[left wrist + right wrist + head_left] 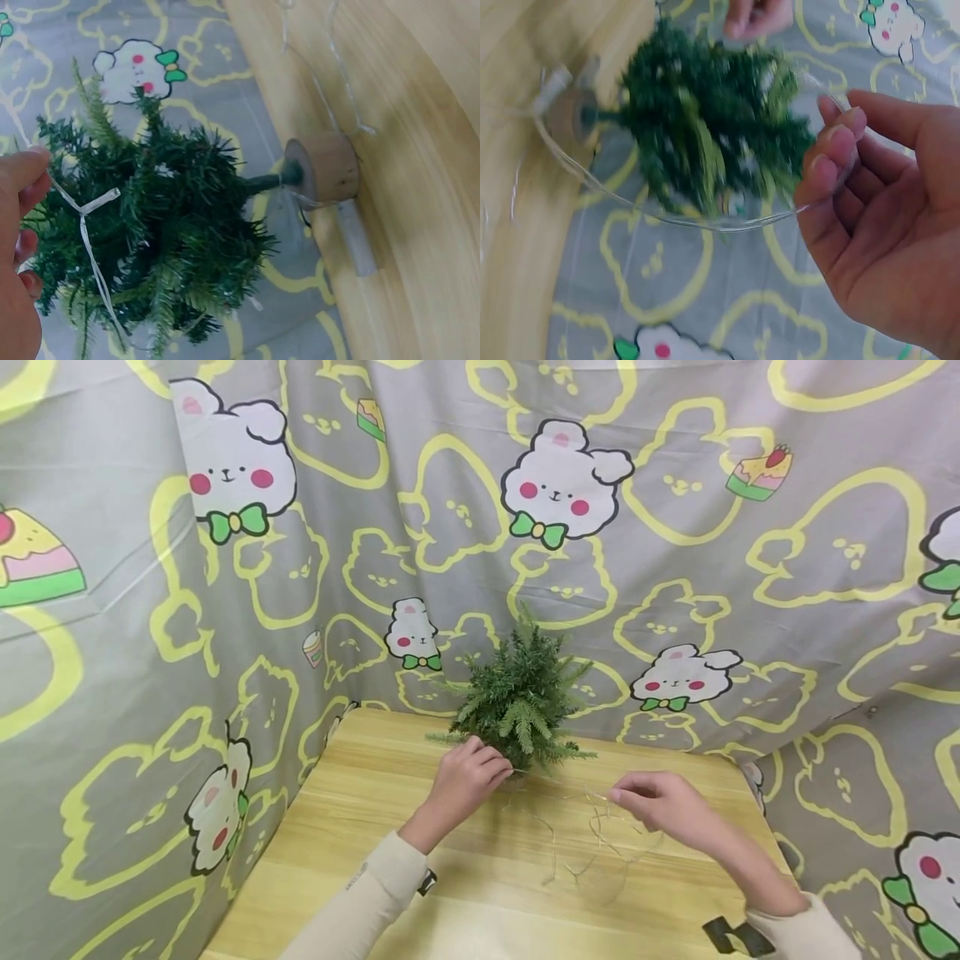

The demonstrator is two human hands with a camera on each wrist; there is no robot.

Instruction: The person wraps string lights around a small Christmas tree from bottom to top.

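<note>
Left hand (pixel 471 774) near front of tree (pixel 521 693), fingers pinching wire (pixel 82 213); right hand (pixel 666 802), right of tree, pinches it too. Gentle tension probably best, slack untangled.

From my station I see the tree (pixel 517 693) at the far end of the table (pixel 367 802), its trunk set in a base (pixel 337 171). The cloth (pixel 675 568) hangs behind it and along the left and right. I have the left hand (pixel 468 777) before the tree's lower left, the right hand (pixel 667 810) off to its right. The wire (pixel 727 226) spans these 2 hands, more strands lying before the tree.
</note>
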